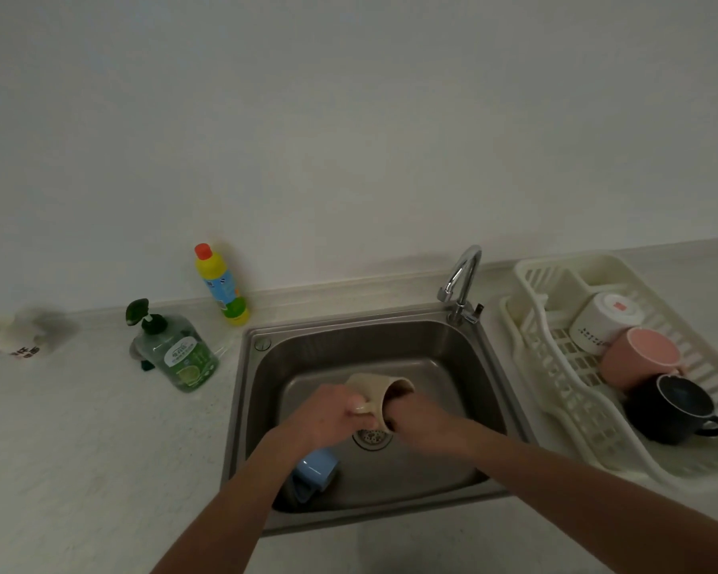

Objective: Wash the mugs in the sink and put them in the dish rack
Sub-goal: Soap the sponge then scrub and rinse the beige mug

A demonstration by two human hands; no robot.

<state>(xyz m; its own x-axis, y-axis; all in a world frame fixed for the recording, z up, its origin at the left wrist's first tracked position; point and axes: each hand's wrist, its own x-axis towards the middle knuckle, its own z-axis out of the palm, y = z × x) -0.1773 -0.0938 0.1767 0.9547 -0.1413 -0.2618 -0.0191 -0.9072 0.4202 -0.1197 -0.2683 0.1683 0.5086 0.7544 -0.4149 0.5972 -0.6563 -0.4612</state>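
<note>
Your left hand point(332, 412) gripped the beige mug point(376, 393) by its handle; your right hand point(415, 416) reached inside, grip unclear. Wet, it could have slipped into the sink point(452, 354).

A: what's sitting on the pale tabletop point(79, 449)?
B: sink point(262, 408) set in at center. Green soap pump point(179, 354) at 9, yellow bottle point(222, 283) at 10, dish rack point(556, 391) at 3, cups point(13, 337) far 9.

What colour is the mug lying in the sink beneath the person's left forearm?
Light blue: the mug lies on its side near the sink's front left corner, seen in the head view.
</note>
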